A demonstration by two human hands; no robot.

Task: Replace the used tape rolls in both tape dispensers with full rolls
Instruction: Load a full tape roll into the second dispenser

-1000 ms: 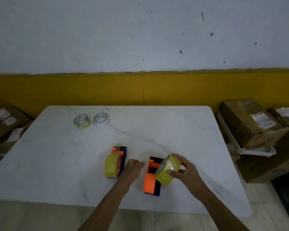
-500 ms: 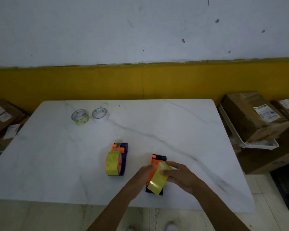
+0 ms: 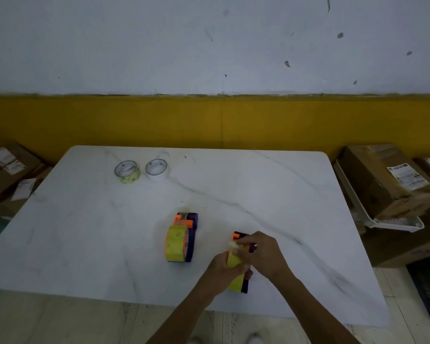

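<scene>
Two orange and dark purple tape dispensers lie on the white marble table [image 3: 109, 232]. The left dispenser [image 3: 193, 224] carries a full yellow roll [image 3: 175, 243]. The right dispenser [image 3: 245, 285] is mostly hidden under my hands. A second full yellow roll [image 3: 235, 263] sits on it, held from both sides. My left hand [image 3: 224, 270] grips the roll's left face. My right hand [image 3: 261, 254] covers its top and right side, with fingers at the dispenser's orange front end. Two nearly empty rolls, one yellowish [image 3: 127, 172] and one white [image 3: 157, 169], lie at the far left of the table.
Cardboard boxes [image 3: 387, 180] and a white tray [image 3: 392, 224] stand to the right of the table. More boxes [image 3: 5, 167] sit on the left. A yellow and white wall runs behind the table. The tiled floor shows below the near edge.
My right hand brought the yellow roll down from above onto the right dispenser. My left hand moved right from near the left dispenser and took hold of the roll's side.
</scene>
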